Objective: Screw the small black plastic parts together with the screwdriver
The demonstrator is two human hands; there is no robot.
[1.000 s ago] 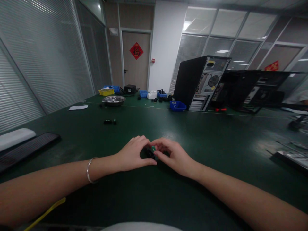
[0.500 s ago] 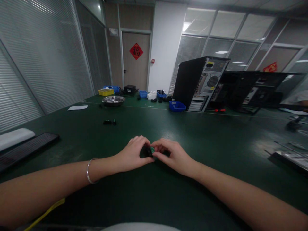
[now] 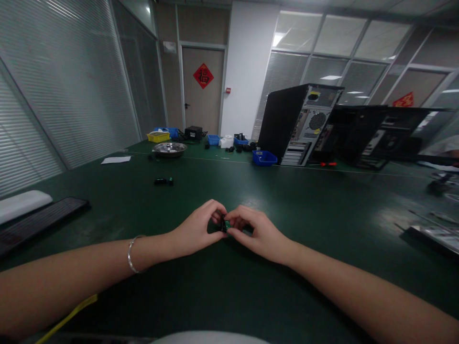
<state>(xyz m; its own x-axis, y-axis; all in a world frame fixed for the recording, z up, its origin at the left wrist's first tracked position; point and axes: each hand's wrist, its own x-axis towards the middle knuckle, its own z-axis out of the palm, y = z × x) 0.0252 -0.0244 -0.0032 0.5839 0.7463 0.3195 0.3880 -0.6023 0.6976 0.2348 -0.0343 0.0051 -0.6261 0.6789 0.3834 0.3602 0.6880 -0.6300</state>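
Just above the green table [image 3: 229,296], my two hands meet fingertip to fingertip. My left hand [image 3: 201,225] pinches a small black part [image 3: 223,224] between thumb and fingers. Pressed against its right side is a small green circuit board [image 3: 227,224], gripped by the thumb and forefinger of my right hand [image 3: 260,231]. The fingers cover much of both parts, so the black part's exact kind cannot be made out. Farther off on the left lie two more small black pieces [image 3: 160,181], one of them showing some green.
At the left are a black keyboard [image 3: 46,220] and a white object [image 3: 23,205]. A metal bowl [image 3: 169,150], yellow tray [image 3: 158,137] and blue bin [image 3: 264,158] stand at the back. A computer tower [image 3: 287,124] is back right; a metal-topped device [image 3: 435,241] lies right.
My left fingers have shifted slightly around the black part, which shows more plainly against the circuit board. My right hand stays nearly still.
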